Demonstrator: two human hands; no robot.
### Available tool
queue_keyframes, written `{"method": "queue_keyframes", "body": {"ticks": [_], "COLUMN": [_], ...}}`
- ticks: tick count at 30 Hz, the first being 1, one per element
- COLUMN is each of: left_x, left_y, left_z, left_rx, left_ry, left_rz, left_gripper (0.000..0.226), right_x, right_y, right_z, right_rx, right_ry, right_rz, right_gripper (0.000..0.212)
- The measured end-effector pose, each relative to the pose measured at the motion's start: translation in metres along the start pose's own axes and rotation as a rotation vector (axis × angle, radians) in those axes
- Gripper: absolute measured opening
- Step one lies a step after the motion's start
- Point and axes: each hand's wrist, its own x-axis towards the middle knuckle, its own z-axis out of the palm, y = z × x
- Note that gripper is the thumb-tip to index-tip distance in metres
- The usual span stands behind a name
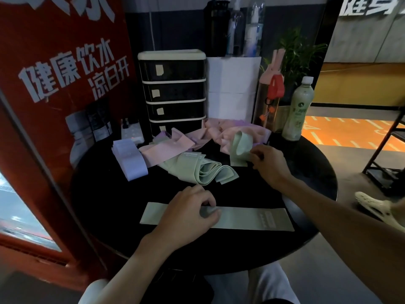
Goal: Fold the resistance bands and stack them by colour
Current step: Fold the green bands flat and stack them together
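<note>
Pale green cloth made up the task's nearest piece: the flat pale green fabric band (241,218) lay straight along the near side of the round black table (306,172), its stitched patch towards the right end. The left hand (186,211) rested on the band's left half, fingers curled. Thumb and fingertips appeared to pinch up a small ridge of cloth near its middle.

Farther back, the right hand (269,165) pinched the lower corner of a looped pale green fabric band (240,148), which stood up from the table in an open curl. Between the hands lay a loose heap of pale green bands (197,170), only roughly folded. Left of the heap lay flat pink fabric bands (166,148) and a neat lilac folded stack (130,159).

The step seemed to be folding the flat band, and it probably wanted both hands. The looped band would best be set down first. The pinched middle could then serve as the crease, with one end carried over so the edges met squarely. It should be pressed flat before going with the other green ones, apart from pink and lilac.
</note>
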Motion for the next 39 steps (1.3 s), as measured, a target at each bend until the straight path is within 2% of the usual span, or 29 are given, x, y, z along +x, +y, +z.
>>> {"method": "queue_keyframes", "body": {"ticks": [3,10,11,14,18,21,25,26,28,31,33,37,39], "left_x": [0.0,0.001,0.004,0.022,0.057,0.082,0.108,0.111,0.113,0.116,0.117,0.116,0.114], "left_y": [0.001,0.01,0.015,0.035,0.058,0.073,0.089,0.093,0.099,0.107,0.113,0.113,0.103], "left_z": [0.0,-0.004,-0.007,-0.015,-0.021,-0.02,-0.009,-0.006,-0.002,0.002,0.001,-0.001,0.001], "left_rx": [-0.007,-0.012,-0.017,-0.063,-0.156,-0.263,-0.339,-0.373,-0.467,-0.541,-0.596,-0.615,-0.594], "left_ry": [-0.004,0.044,0.046,0.05,0.063,0.045,-0.042,-0.057,-0.072,-0.002,-0.009,-0.077,-0.136], "left_rz": [0.009,0.049,0.073,0.121,0.16,0.16,0.199,0.207,0.212,0.227,0.238,0.208,0.172], "left_gripper": [0.021,0.027,0.024,0.01,0.009,0.008,0.035,0.032,0.008,0.013,0.012,0.007,0.014], "right_x": [-0.01,-0.035,-0.036,-0.042,-0.054,-0.062,-0.067,-0.068,-0.07,-0.071,-0.07,-0.065,-0.064], "right_y": [-0.013,-0.043,-0.043,-0.041,-0.039,-0.04,-0.045,-0.046,-0.048,-0.048,-0.048,-0.048,-0.048], "right_z": [-0.02,-0.064,-0.068,-0.079,-0.089,-0.099,-0.111,-0.114,-0.122,-0.132,-0.137,-0.144,-0.148], "right_rx": [0.126,0.141,0.127,0.12,0.213,0.278,0.293,0.305,0.321,0.313,0.28,0.262,0.297], "right_ry": [0.027,0.076,0.078,0.044,0.022,0.063,0.099,0.103,0.118,0.111,0.08,0.136,0.179], "right_rz": [0.019,-0.065,-0.082,-0.106,-0.092,-0.118,-0.177,-0.185,-0.199,-0.209,-0.205,-0.197,-0.179], "right_gripper": [0.012,0.004,0.006,0.034,0.044,0.041,0.037,0.038,0.042,0.041,0.032,0.034,0.026]}}
